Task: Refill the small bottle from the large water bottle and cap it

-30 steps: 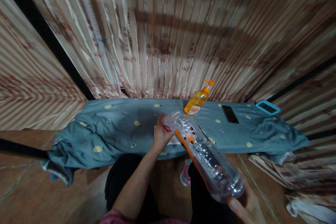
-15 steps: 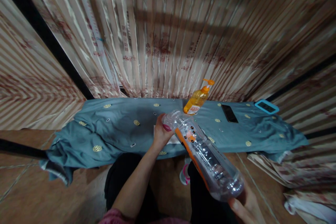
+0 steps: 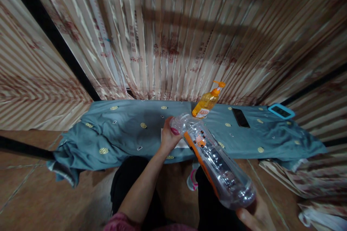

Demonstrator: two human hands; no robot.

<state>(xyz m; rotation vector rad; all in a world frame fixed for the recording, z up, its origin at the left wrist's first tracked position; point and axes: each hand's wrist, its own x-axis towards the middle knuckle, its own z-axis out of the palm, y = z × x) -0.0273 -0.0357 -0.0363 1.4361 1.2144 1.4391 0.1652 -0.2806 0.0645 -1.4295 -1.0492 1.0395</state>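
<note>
A large clear plastic bottle (image 3: 221, 164) with an orange-and-grey label lies slanted between my hands, its neck up and left, its base low and right. My left hand (image 3: 170, 135) is closed round the neck end. The base rests against my right hand (image 3: 252, 214), whose thumb shows while its other fingers are hidden behind the bottle. Just beyond the neck stands a pump bottle (image 3: 206, 104) of amber liquid with an orange pump head and a white label. Partly under my left hand and the bottle, a white sheet (image 3: 182, 143) lies on the cloth.
A blue-green cloth (image 3: 121, 133) with pineapple prints covers the narrow table. On its right lie a dark phone (image 3: 240, 118) and a blue-framed device (image 3: 281, 111). Striped curtains (image 3: 168, 43) hang behind, with black poles (image 3: 59, 43) at the sides.
The whole view has shifted slightly, so things appear a little further right. Both hands keep their hold on the clear bottle, whose slant is nearly the same.
</note>
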